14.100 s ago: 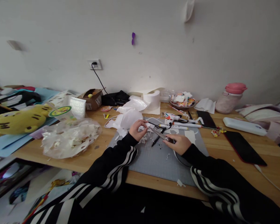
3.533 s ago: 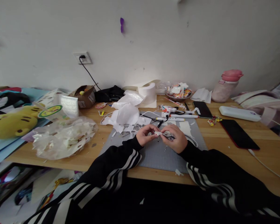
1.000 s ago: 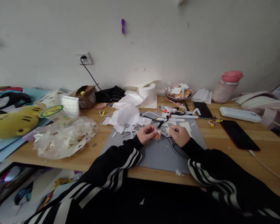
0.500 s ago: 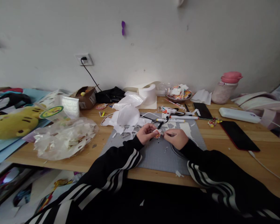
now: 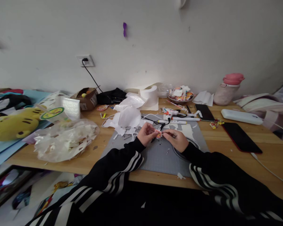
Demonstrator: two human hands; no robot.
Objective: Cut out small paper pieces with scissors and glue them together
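Note:
Between my hands, above the grey cutting mat (image 5: 155, 160), is a small orange, pink and white piece (image 5: 158, 134), too small to name more exactly. My left hand (image 5: 146, 134) pinches it from the left between thumb and fingers. From the right, the closed fingertips of my right hand (image 5: 176, 139) meet the piece's edge. Just beyond the hands lie a glue gun (image 5: 168, 113) with an orange and white body, white markers (image 5: 185, 119) and a black cable (image 5: 153, 121). White paper scraps (image 5: 126, 118) are heaped behind my left hand.
A clear plastic bag of scraps (image 5: 66, 141) and a yellow plush toy (image 5: 16, 124) lie left. Behind are a cardboard box (image 5: 87, 102), a paper roll (image 5: 149, 95) and a bowl of cutouts (image 5: 181, 95). Right stand a pink-lidded bottle (image 5: 228, 89) and phones (image 5: 242, 137).
My right hand has moved slightly left, its fingertips now at the small piece. The piece has turned a little in my left hand.

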